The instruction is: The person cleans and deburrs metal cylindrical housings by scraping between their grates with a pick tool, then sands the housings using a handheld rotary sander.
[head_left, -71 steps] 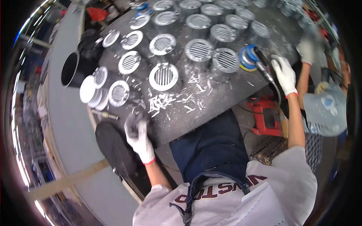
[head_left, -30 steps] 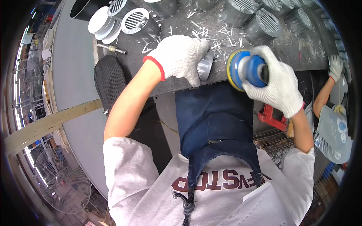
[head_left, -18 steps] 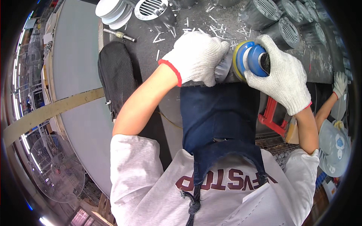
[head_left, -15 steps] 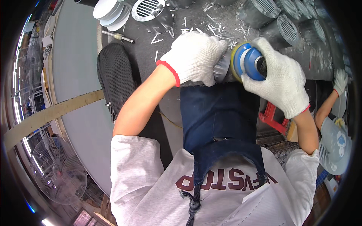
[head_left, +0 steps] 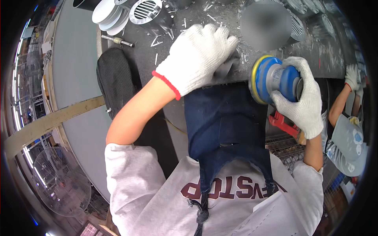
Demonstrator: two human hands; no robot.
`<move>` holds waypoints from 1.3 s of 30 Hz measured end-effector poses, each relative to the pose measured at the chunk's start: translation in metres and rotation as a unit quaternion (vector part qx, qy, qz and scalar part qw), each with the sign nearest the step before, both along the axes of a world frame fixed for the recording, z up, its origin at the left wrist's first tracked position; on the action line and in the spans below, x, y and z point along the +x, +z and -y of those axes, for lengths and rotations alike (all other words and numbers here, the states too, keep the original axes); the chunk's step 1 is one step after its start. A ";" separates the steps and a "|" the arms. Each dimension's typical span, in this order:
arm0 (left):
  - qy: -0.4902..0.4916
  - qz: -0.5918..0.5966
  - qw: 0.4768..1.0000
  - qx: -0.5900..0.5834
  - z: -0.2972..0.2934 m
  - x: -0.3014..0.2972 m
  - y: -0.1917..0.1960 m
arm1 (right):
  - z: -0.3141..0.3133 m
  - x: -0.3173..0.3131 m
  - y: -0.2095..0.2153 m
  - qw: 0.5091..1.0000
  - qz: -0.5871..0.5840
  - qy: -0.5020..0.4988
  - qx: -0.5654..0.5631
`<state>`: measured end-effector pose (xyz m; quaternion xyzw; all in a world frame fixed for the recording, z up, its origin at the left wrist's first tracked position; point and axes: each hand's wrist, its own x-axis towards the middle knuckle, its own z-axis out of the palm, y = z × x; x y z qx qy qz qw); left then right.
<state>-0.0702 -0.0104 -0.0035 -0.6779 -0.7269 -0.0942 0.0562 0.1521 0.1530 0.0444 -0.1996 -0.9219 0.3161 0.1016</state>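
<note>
My left hand (head_left: 197,55), in a white knit glove with a red cuff, grips a grey metal vent piece (head_left: 226,67) at the near edge of the dark workbench (head_left: 141,51); the glove hides most of the piece. My right hand (head_left: 301,98), also gloved, holds a blue round sander with a yellow pad (head_left: 271,78). The pad faces left and stands a short way right of the piece, apart from it.
Round louvred vents (head_left: 146,8) and a stack of white discs (head_left: 108,13) sit at the bench's far left, with a small metal tool (head_left: 117,40) and metal shavings. A black mesh seat (head_left: 116,80) stands left. Another person's gloved hand (head_left: 351,74) works at right. A fan (head_left: 59,185) is lower left.
Both hands came in from the bench to its near edge, left on the vent piece, right on the sander. The sander has since drawn away to the right of the piece.
</note>
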 end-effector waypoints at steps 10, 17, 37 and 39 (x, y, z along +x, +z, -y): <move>0.009 0.094 0.952 -0.291 -0.007 -0.008 0.016 | 0.017 -0.024 0.012 0.989 0.082 0.108 0.054; 0.002 0.071 0.956 -0.285 -0.007 -0.011 0.008 | 0.028 -0.043 0.028 0.978 0.148 0.119 0.083; -0.060 0.297 0.947 -0.103 0.022 -0.054 0.005 | 0.026 -0.035 -0.088 0.969 -0.224 0.067 -0.078; -0.041 0.342 0.932 -0.109 0.028 -0.060 0.011 | 0.032 -0.044 -0.087 0.960 -0.245 0.068 -0.112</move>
